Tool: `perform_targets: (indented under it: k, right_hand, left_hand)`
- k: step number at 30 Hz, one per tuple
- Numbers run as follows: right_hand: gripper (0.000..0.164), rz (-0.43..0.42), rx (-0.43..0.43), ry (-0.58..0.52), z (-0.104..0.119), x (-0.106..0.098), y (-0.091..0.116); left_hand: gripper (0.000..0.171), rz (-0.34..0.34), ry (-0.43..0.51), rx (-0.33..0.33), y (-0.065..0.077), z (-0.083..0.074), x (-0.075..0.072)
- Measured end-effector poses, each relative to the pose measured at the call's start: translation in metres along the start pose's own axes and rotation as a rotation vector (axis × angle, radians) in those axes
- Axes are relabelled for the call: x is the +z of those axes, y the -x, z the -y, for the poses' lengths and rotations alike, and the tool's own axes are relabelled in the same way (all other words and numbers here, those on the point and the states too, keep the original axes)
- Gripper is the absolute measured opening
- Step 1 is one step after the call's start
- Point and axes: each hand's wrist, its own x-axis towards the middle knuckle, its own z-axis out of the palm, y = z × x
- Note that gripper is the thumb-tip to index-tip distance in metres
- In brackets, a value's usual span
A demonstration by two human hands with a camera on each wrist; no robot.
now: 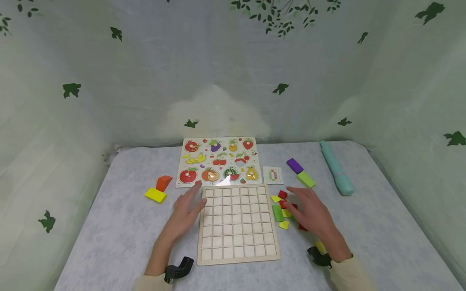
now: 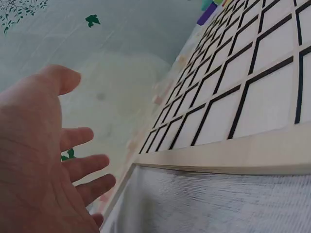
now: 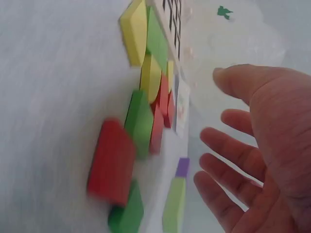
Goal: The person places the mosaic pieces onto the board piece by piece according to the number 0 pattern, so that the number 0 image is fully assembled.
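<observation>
A wooden grid board point(image 1: 238, 224) with rows of pale square cells lies flat between my hands. At its upper left corner my left hand point(image 1: 185, 214) hovers, fingers extended and thumb spread, holding nothing; the left wrist view shows the palm beside the board's frame point(image 2: 214, 158). My right hand point(image 1: 312, 212) reaches over small coloured blocks at the board's right side. Its fingers are loosely bent with nothing between them. Among these blocks are a red block point(image 3: 112, 162), a green block point(image 3: 139, 124) and a yellow block point(image 3: 133, 31). In the head view the hand partly covers several of them.
Behind the grid board lies a fruit picture puzzle point(image 1: 220, 155), with a small printed card point(image 1: 273, 175) beside it. Purple point(image 1: 294, 165) and light green blocks point(image 1: 306, 179) lie farther right, near a teal pouch point(image 1: 336, 167). Orange point(image 1: 164, 183) and yellow blocks point(image 1: 155, 195) lie left.
</observation>
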Motion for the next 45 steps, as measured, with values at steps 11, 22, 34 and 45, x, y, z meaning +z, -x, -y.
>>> perform_targets:
  k: [11,22,34,45]
  right_hand:
    - [0.034,0.032,-0.007,0.03,0.015,0.028,-0.024]
    - [0.019,0.057,-0.042,0.079,0.021,0.027,-0.034]
    - [0.022,0.109,-0.101,0.07,0.025,0.021,-0.039]
    - [0.022,0.087,-0.211,-0.193,0.043,0.028,-0.046]
  left_hand:
    - [0.046,-0.148,-0.177,0.251,-0.001,0.029,0.024]
    - [0.031,-0.207,-0.205,0.268,-0.006,0.024,0.022]
    - [0.033,-0.216,-0.211,0.239,-0.002,0.025,0.024]
    - [0.033,-0.213,-0.22,0.233,-0.004,0.027,0.024]
